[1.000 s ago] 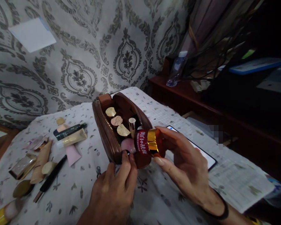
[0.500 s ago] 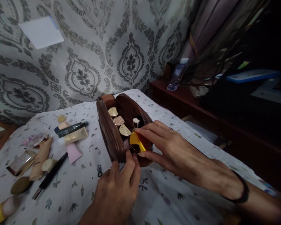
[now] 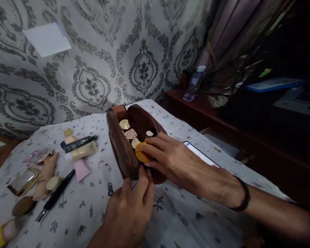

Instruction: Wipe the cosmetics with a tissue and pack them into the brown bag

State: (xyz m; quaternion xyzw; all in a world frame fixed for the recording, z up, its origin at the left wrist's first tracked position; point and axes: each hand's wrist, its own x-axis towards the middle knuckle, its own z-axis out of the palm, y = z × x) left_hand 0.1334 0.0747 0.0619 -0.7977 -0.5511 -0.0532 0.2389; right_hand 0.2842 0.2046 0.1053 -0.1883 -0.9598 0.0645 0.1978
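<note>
A brown cosmetic bag (image 3: pixel 119 148) stands unzipped on the bed. My left hand (image 3: pixel 130 203) is closed on its near edge, fingertips at the zipper rim. Inside the bag's opening, my right hand (image 3: pixel 167 155) has its fingers round a shiny gold round container (image 3: pixel 142 152), whose flat top faces up. Beyond it in the bag are a small gold-topped item (image 3: pixel 135 143), a pinkish one (image 3: pixel 131 133) and another gold one (image 3: pixel 124 124). A dark item with a pale top (image 3: pixel 149 133) stands by the far wall. My right fingertips are partly hidden.
Loose makeup lies left of the bag: a black pen-like tube (image 3: pixel 55 191), a cream tube (image 3: pixel 84 150), a pink tube (image 3: pixel 82 169), a glittery compact (image 3: pixel 24 181). A phone (image 3: pixel 198 153) lies behind my right wrist. A plastic bottle (image 3: pixel 195 84) stands on the dark red desk (image 3: pixel 178 100).
My right hand has moved left and into the bag with the gold container, which has turned from tilted to flat top up. My left hand stays at the bag's edge.
</note>
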